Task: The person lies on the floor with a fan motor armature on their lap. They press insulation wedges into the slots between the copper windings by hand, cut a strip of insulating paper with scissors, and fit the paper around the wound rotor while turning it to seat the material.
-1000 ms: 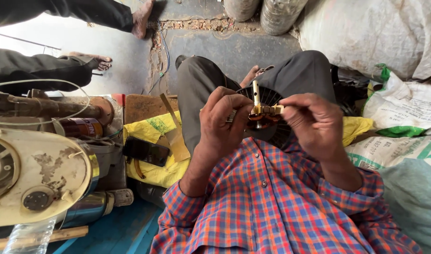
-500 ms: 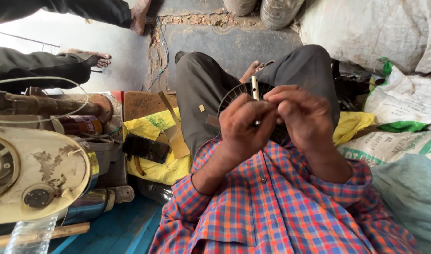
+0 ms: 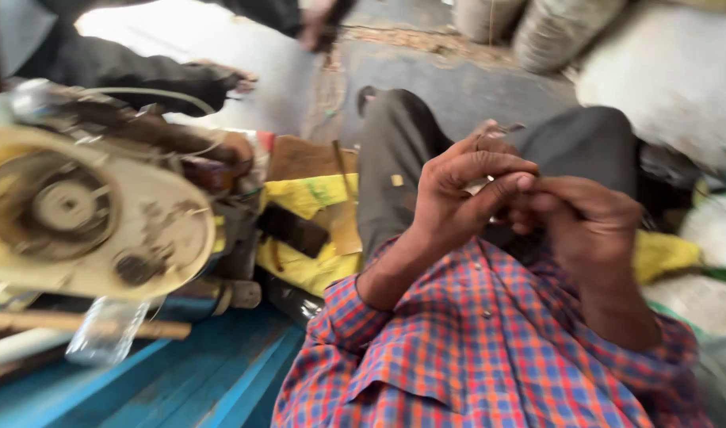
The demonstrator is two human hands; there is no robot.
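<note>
A small part is pinched between both hands above the person's lap, almost wholly hidden by the fingers; only a thin metal tip (image 3: 502, 129) pokes out above the knuckles, and the blur keeps me from saying what it is. The left hand (image 3: 466, 186) is curled nearly closed, its fingertips pressed onto the piece, and the right hand (image 3: 581, 218) is folded tight against it from the other side, seemingly so each steadies what the other works on (a close two-handed grip suits something this small). Beneath them lie grey trousers (image 3: 395, 174) and a checked shirt (image 3: 474, 357). At the lap's left edge sits yellow cloth (image 3: 299, 261) with a dark flat piece on it, then a cream-coloured machine (image 3: 85, 214) with round wheels above blue boards (image 3: 189, 380). Another person's dark sleeve (image 3: 141, 67) reaches in at the upper left corner
</note>
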